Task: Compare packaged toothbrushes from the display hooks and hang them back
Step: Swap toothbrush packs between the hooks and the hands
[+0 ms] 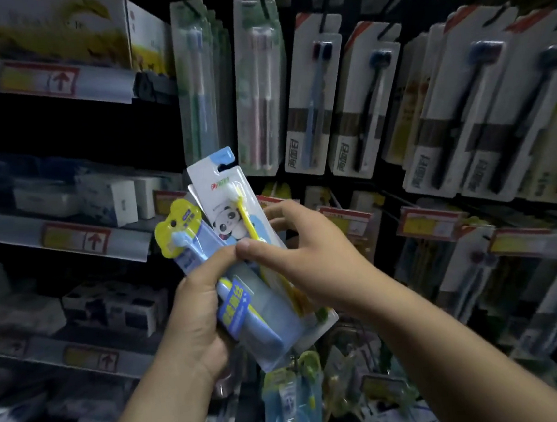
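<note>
In front of the display I hold two packaged toothbrushes that overlap. My left hand [197, 315] grips the lower half of a blue pack with a yellow top card [184, 235] and a blue label. Behind it sits a white pack with a panda picture and a yellow toothbrush [227, 209]. My right hand [312, 258] pinches that panda pack, thumb on its front and fingers behind its right edge. The tips of both thumbs meet at the middle of the packs.
Rows of boxed toothbrushes [355, 101] hang on hooks above and to the right, with red-and-yellow price tags [428, 223] below them. More children's packs [294, 393] hang underneath my hands. Shelves with boxes [105, 196] run along the left.
</note>
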Available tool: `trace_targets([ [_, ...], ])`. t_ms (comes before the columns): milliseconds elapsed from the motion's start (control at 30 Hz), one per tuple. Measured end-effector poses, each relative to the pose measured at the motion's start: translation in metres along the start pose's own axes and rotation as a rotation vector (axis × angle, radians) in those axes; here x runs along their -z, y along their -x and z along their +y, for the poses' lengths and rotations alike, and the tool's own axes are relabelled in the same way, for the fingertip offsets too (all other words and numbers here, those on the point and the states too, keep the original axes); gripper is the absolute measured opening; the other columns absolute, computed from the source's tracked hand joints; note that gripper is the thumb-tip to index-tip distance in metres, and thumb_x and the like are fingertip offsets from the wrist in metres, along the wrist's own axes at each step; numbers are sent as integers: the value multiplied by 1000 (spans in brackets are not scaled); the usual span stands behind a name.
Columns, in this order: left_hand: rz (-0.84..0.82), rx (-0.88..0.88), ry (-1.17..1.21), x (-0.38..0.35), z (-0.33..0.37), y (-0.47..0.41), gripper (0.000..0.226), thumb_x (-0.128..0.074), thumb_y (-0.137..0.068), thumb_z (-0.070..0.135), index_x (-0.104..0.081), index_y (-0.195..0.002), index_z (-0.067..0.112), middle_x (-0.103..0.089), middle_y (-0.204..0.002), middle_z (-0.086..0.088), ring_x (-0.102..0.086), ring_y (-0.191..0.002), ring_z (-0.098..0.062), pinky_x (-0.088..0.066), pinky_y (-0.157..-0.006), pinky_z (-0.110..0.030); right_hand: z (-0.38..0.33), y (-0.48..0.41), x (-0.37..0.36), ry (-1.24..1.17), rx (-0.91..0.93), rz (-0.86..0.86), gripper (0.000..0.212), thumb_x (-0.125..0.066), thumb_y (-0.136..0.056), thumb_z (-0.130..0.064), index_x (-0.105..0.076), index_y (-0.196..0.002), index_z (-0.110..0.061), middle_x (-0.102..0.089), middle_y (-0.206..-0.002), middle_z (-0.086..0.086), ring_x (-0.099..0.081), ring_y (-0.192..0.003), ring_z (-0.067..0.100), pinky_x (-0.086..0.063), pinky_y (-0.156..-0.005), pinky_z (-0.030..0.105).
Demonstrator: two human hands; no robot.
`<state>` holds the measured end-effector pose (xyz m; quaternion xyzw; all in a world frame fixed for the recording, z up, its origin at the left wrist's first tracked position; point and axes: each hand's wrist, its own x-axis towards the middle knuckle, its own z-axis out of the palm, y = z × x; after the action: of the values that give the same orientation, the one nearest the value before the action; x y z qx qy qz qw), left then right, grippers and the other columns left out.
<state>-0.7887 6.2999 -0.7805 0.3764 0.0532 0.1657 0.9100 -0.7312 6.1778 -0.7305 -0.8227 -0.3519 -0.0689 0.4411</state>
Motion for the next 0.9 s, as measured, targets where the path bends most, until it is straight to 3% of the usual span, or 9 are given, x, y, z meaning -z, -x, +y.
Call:
trace_targets([
  [200,-41,-24,-34,-14,7,-11,59,-79,-69,23,-72,-123,2,-71,-122,-28,-68,-116,-47,-61,-88,-55,-1,-5,14,-31,14,48,43,-74,-90,-49,-62,-126,-29,-68,-123,-17,-62,-112,-4,-55,-95,28],
  [300,-67,-44,-53,-21,13,-12,60,-83,-65,23,-74,-120,2,-72,-118,-29,-71,-108,-45,-63,-83,-52,-10,-5,24,-27,39,70,44,-73,-87,-54,-62,-124,-32,-65,-121,-16,-62,-110,-3,-55,-94,28],
  [400,-150,-55,-46,-25,17,-9,57,-82,-66,25,-75,-117,0,-73,-114,-29,-76,-86,-38,-63,-79,-50,-23,3,34,39,60,88,51,-77,-84,-53,-60,-127,-31,-51,-118,-12,-57,-105,-3,-49,-88,11],
  [533,-154,-63,-64,-24,17,-2,68,-90,-58,30,-75,-119,4,-72,-119,-29,-71,-107,-48,-53,-97,-67,-35,13,36,142,111,143,35,-78,-84,-37,-69,-116,-28,-64,-108,-10,-62,-93,1,-55,-82,21],
  [633,-127,-42,-53,-22,11,6,61,-88,-64,28,-76,-119,5,-73,-119,-28,-72,-106,-47,-56,-95,-63,-35,17,38,71,51,192,20,-70,-85,-21,-71,-104,-24,-72,-94,-11,-64,-80,-4,-52,-69,13],
  [733,-152,23,10,-16,8,15,49,-75,-75,18,-74,-121,4,-73,-117,-27,-75,-99,-43,-63,-77,-52,-29,22,38,-70,-49,217,17,-70,-87,-15,-69,-104,-19,-75,-94,-7,-70,-82,2,-58,-75,24],
  [833,-123,-22,-53,-6,4,17,63,-85,-60,16,-74,-120,0,-72,-118,-29,-73,-104,-45,-62,-83,-52,-19,30,33,-244,-109,189,15,-71,-90,-12,-66,-104,-16,-78,-93,2,-75,-85,14,-62,-83,41],
  [900,-69,-108,-144,0,3,16,52,-83,-55,9,-78,-105,-3,-78,-101,-23,-78,-86,-34,-64,-67,-36,-9,37,28,-300,-130,163,15,-70,-93,-14,-64,-107,-16,-78,-96,4,-76,-90,19,-60,-87,50],
])
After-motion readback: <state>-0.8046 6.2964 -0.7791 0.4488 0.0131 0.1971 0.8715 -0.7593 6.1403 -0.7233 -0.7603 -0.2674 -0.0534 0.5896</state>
